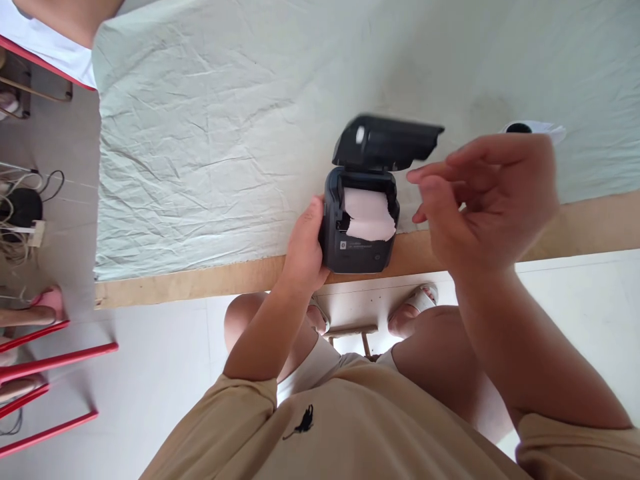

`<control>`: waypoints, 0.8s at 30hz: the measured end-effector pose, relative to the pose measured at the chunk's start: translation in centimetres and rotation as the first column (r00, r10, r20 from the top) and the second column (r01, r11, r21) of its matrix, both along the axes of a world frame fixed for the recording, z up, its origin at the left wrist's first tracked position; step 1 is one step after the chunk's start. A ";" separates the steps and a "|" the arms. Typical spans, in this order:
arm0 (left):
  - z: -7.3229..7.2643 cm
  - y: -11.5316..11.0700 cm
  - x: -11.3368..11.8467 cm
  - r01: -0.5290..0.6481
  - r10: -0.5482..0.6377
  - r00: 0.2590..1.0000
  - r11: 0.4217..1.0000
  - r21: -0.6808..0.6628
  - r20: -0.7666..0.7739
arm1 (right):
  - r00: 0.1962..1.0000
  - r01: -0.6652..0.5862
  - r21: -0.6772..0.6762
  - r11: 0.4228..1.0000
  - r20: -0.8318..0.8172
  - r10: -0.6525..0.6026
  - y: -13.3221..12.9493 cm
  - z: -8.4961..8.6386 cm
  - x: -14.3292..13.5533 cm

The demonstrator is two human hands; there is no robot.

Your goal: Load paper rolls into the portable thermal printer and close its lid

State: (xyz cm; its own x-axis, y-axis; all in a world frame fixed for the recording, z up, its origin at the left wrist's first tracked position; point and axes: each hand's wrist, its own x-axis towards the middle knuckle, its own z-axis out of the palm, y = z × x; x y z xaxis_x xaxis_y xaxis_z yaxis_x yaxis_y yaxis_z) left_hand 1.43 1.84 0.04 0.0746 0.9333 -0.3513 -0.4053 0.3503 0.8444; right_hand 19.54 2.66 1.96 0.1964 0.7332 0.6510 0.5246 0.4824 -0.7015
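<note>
A small dark portable receipt printer [357,257] is near the front edge of the cloth-covered table. Its hinged black lid [387,143] stands raised. Inside the bay lies a white paper roll [367,203], its torn end draped forward over the front lip. My left hand [306,247] grips the printer's left side, thumb on top along the edge. Just right of the lid and bay, my right hand [487,193] hovers with loosely bent fingers apart. Nothing shows between them, and they do not appear to touch the printer.
A pale green wrinkled cloth [200,147] covers the table, leaving a bare wooden edge [190,281]. Behind my right hand lies a white item with a black round part [519,127]. At left are another person's arm [70,17], tangled cables [17,220] and red metal legs [60,363].
</note>
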 end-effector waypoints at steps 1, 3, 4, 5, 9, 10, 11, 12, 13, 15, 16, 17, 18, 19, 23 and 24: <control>0.1 0.0 -0.1 0.037 -0.036 0.999 0.999 0.020 -0.006 | 0.999 -0.016 -0.018 1.000 0.043 0.017 0.1 0.1 0.0; 0.2 -0.2 -0.3 0.114 -0.112 0.993 0.992 0.052 -0.040 | 0.974 -0.045 -0.082 0.996 0.218 0.062 0.1 0.3 0.1; 0.2 -0.2 -0.5 0.147 -0.143 0.988 0.987 0.065 -0.059 | 0.944 -0.047 -0.128 0.991 0.318 0.086 0.0 0.3 0.2; 0.2 -0.3 -0.6 0.173 -0.167 0.983 0.982 0.074 -0.071 | 0.904 -0.048 -0.187 0.981 0.409 0.122 0.0 0.4 0.3; 0.0 -0.3 -0.8 0.218 -0.211 0.974 0.972 0.087 -0.079 | 0.813 -0.103 -0.417 0.903 0.487 0.318 -0.2 1.0 1.0; 0.0 -0.3 -0.7 0.215 -0.209 0.975 0.973 0.081 -0.076 | 0.815 -0.138 -0.458 0.878 0.451 0.364 -0.3 1.3 1.3; -0.1 -0.3 -0.7 0.205 -0.200 0.977 0.976 0.074 -0.073 | 0.825 -0.183 -0.484 0.856 0.398 0.402 -0.3 1.6 1.5; 0.0 -0.2 -0.6 0.180 -0.175 0.982 0.981 0.067 -0.068 | 0.843 -0.232 -0.498 0.836 0.326 0.428 -0.3 1.9 1.8; 0.0 -0.2 -0.5 0.148 -0.144 0.988 0.987 0.058 -0.061 | 0.869 -0.280 -0.498 0.821 0.232 0.437 -0.2 2.1 2.1; 0.2 -0.2 -0.4 0.087 -0.086 0.995 0.996 0.025 -0.044 | 0.922 -0.345 -0.451 0.823 -0.001 0.386 0.2 2.2 2.6; 0.4 -0.2 -0.3 0.068 -0.068 0.997 0.998 0.006 -0.035 | 0.938 -0.346 -0.417 0.841 -0.127 0.323 0.6 1.8 2.9; 0.5 -0.3 -0.3 0.059 -0.060 0.998 0.998 -0.010 -0.027 | 0.940 -0.323 -0.386 0.864 -0.239 0.245 1.0 1.3 3.1; 0.7 -0.3 -0.2 0.058 -0.059 0.998 0.998 -0.024 -0.021 | 0.934 -0.280 -0.367 0.887 -0.319 0.163 1.6 0.5 3.4; 0.7 -0.3 -0.2 0.063 -0.064 0.998 0.997 -0.034 -0.015 | 0.927 -0.237 -0.372 0.897 -0.364 0.094 2.1 -0.3 3.7; 0.6 -0.2 -0.3 0.060 -0.060 0.998 0.998 -0.024 -0.002 | 0.986 -0.107 -0.451 0.886 -0.164 0.035 3.5 -3.3 4.6; 0.5 -0.2 -0.3 0.058 -0.058 0.998 0.998 -0.019 -0.001 | 0.996 -0.085 -0.450 0.889 -0.070 0.060 3.6 -3.5 4.7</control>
State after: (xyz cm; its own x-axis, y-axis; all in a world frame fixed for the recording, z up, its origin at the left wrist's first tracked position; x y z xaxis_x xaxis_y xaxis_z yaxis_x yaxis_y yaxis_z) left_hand 1.15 1.65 0.53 0.1277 0.9205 -0.3693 -0.3826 0.3892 0.8379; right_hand 24.26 6.24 -1.57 0.1560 0.9591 0.2360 0.4563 0.1419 -0.8784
